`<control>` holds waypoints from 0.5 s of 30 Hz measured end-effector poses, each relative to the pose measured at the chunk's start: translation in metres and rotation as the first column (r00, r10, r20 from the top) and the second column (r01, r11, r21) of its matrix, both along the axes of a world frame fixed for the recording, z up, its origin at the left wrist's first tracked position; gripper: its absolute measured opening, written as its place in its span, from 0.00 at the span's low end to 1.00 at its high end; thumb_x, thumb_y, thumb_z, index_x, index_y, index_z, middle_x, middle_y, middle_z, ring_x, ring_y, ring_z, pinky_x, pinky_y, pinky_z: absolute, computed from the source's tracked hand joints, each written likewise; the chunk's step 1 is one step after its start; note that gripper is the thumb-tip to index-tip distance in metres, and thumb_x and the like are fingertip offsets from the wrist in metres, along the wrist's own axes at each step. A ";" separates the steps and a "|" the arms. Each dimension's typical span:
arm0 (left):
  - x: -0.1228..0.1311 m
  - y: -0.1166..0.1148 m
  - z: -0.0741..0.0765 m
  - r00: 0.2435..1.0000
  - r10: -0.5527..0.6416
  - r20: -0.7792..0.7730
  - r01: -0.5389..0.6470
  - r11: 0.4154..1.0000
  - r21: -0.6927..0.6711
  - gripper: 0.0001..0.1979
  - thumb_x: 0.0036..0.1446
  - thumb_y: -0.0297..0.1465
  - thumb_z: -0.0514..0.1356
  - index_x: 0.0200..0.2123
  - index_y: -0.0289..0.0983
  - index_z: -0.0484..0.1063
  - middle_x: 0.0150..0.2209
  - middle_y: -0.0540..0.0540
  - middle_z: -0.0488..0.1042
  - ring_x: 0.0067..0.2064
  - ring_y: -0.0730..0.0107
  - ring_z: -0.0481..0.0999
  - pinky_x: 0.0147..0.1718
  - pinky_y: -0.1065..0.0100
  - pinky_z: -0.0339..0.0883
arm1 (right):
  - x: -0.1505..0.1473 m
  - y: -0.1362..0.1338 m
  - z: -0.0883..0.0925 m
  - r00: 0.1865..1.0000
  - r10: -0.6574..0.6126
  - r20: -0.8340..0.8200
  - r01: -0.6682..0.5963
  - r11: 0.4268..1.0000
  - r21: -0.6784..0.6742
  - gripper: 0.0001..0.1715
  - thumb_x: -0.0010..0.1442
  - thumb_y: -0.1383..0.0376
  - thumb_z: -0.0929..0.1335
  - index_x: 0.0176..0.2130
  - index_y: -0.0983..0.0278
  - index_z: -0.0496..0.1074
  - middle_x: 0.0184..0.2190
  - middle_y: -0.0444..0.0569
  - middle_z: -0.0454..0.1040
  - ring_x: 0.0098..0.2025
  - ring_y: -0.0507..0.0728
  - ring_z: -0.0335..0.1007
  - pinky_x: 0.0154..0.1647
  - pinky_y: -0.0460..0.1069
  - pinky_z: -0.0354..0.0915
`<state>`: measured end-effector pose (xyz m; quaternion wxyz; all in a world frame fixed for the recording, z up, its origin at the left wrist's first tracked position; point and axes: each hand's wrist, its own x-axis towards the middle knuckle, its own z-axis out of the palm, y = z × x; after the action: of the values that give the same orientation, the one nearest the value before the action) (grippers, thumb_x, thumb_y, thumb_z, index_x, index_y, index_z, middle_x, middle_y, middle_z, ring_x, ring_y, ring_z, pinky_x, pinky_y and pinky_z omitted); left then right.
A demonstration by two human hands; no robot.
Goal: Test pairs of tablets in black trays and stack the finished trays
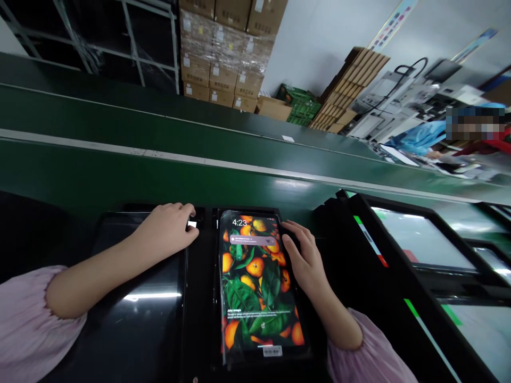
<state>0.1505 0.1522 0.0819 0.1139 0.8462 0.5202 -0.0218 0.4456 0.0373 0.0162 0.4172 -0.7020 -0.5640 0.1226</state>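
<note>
a person's left hand (pixel 165 230) is resting curled over the far edge of a glossy black tablet (pixel 139 314), fingertips perhaps pinching a small white tag (pixel 192 224); the right hand (pixel 304 256), fingers open and spread, is lying against the right edge of a lit tablet (pixel 255 282) showing oranges and green leaves.

Pale pink sleeves (pixel 32 330) (gathered at the cuffs)

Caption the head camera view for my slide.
Left hand and right hand flank a lit tablet showing oranges, beside a green conveyor belt.
</note>
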 end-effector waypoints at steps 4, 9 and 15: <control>0.000 -0.004 0.004 0.998 0.044 0.036 -0.044 0.999 -0.017 0.22 0.59 0.34 0.50 0.52 0.34 0.72 0.48 0.38 0.80 0.50 0.48 0.78 0.49 0.52 0.70 | 0.001 -0.003 -0.001 0.999 0.017 -0.031 -0.016 1.000 0.021 0.26 0.67 0.45 0.63 0.52 0.59 0.75 0.55 0.56 0.74 0.60 0.64 0.67 0.64 0.65 0.63; -0.004 -0.001 0.006 0.987 0.114 0.116 -0.105 0.991 -0.084 0.28 0.60 0.39 0.51 0.61 0.36 0.66 0.50 0.40 0.80 0.47 0.52 0.81 0.48 0.56 0.72 | 0.000 -0.002 -0.002 0.997 0.038 -0.063 -0.036 0.999 0.033 0.24 0.66 0.47 0.64 0.51 0.59 0.75 0.53 0.56 0.74 0.58 0.64 0.69 0.63 0.66 0.64; -0.067 -0.020 0.021 0.877 0.281 0.390 -0.297 0.955 -0.020 0.33 0.61 0.46 0.54 0.67 0.41 0.60 0.63 0.46 0.72 0.64 0.54 0.70 0.63 0.52 0.62 | 0.016 -0.018 0.011 0.990 0.020 -0.139 -0.024 0.999 -0.027 0.25 0.63 0.46 0.66 0.51 0.57 0.76 0.56 0.55 0.73 0.59 0.65 0.69 0.61 0.64 0.66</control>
<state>0.0831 0.1322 0.1025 0.1997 0.7485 0.6079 0.1740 0.4617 0.0192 0.0269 0.4442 -0.6915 -0.5394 0.1836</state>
